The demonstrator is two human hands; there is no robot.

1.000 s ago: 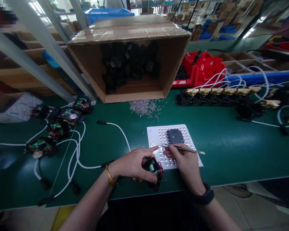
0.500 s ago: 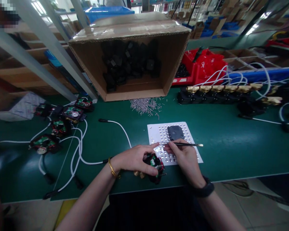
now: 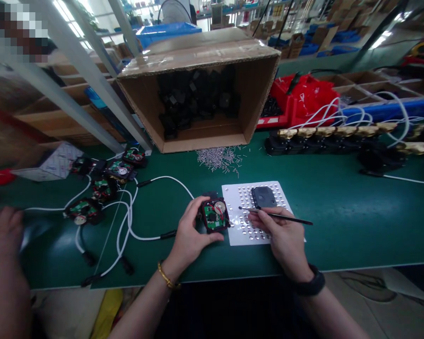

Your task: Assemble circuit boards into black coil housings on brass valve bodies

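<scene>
My left hand (image 3: 189, 235) grips a black housing (image 3: 215, 214) by its edges; its open face shows a green circuit board, red wires and a round silver part. My right hand (image 3: 282, 235) holds a thin black tweezer-like tool (image 3: 289, 218), its tip pointing left over a white sheet (image 3: 235, 238). Rows of small round silver pieces dot the sheet. A dark grey cover (image 3: 263, 197) lies on the sheet's upper part, just beyond my right fingers. The housing is beside the sheet's left edge.
A cardboard box (image 3: 198, 143) of black parts opens toward me, with a pile of small pins (image 3: 217, 159) before it. Open housings (image 3: 85, 211) with white cables lie left, near another person's hand (image 3: 3, 230). Black units with brass fittings (image 3: 321, 133) line the back right.
My left hand has turned the housing so its circuit board shows, and its fingers have spread to the edges. The tool is tilted differently in my right hand. Another person's hand shows more at left.
</scene>
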